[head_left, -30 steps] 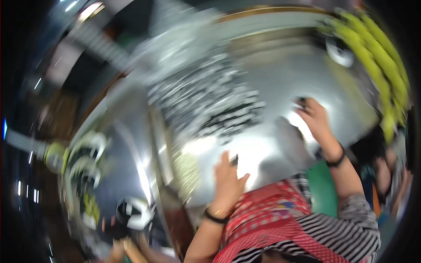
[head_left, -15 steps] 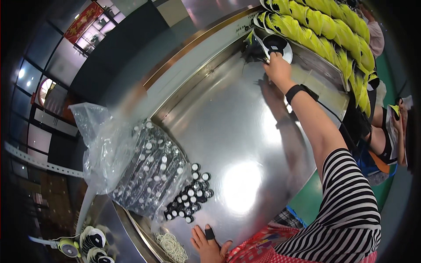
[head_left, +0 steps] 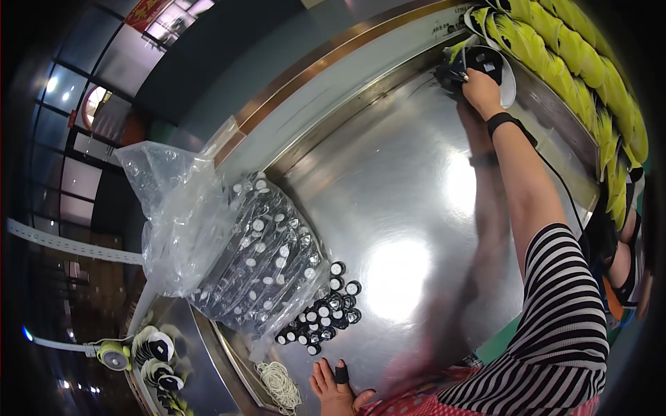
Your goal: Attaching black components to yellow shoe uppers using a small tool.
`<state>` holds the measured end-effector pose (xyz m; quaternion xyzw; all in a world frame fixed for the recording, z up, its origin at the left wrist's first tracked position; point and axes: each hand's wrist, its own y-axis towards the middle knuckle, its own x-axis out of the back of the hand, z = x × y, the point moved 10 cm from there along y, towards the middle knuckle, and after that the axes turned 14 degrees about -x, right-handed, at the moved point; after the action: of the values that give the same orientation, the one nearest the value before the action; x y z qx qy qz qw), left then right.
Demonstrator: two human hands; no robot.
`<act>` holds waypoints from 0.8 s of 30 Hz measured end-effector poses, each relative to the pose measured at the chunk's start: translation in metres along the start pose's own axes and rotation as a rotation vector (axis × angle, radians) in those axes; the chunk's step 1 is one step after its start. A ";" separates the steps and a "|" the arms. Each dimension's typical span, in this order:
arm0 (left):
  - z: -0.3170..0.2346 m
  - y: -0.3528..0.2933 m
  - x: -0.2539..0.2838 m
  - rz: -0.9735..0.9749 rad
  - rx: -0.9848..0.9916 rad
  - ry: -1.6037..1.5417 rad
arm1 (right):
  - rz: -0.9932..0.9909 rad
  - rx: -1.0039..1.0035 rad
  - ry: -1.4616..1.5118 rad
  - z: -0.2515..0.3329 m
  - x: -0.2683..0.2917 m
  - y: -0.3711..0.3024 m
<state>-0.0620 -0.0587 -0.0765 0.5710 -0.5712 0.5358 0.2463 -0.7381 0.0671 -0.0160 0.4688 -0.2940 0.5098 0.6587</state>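
The black-and-white reel [head_left: 483, 61] is gripped by the right hand [head_left: 480, 90], while the left hand [head_left: 336, 390] lies spread flat on the steel table [head_left: 388, 180].

The right hand [head_left: 480, 89] reaches far across the shiny steel worktop [head_left: 388, 201], its fingers closed on a black roll of tape [head_left: 479, 61] beside a long row of yellow bundles [head_left: 576, 55]; a black band circles the wrist; the sleeve is striped black and white; the left hand [head_left: 336, 387] lies flat on the worktop's near edge, one finger wearing a black cot, close to a heap of pale rubber bands [head_left: 279, 383]; small black caps [head_left: 326, 312] spill from a clear plastic bag [head_left: 222, 243].
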 end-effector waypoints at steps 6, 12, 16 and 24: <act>0.000 -0.003 0.005 -0.064 -0.013 0.001 | 0.128 0.206 0.129 0.016 0.024 -0.045; -0.004 -0.003 0.009 -0.132 -0.065 0.048 | 0.414 0.331 0.239 0.046 0.085 -0.235; -0.001 -0.008 0.006 -0.178 -0.112 0.083 | 0.509 0.514 0.292 0.064 0.124 -0.359; -0.002 -0.006 0.007 -0.290 -0.160 0.072 | 0.382 0.448 0.334 0.053 0.148 -0.399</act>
<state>-0.0587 -0.0585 -0.0683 0.6063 -0.5144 0.4677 0.3861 -0.3100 0.0607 0.0057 0.4482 -0.1452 0.7457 0.4711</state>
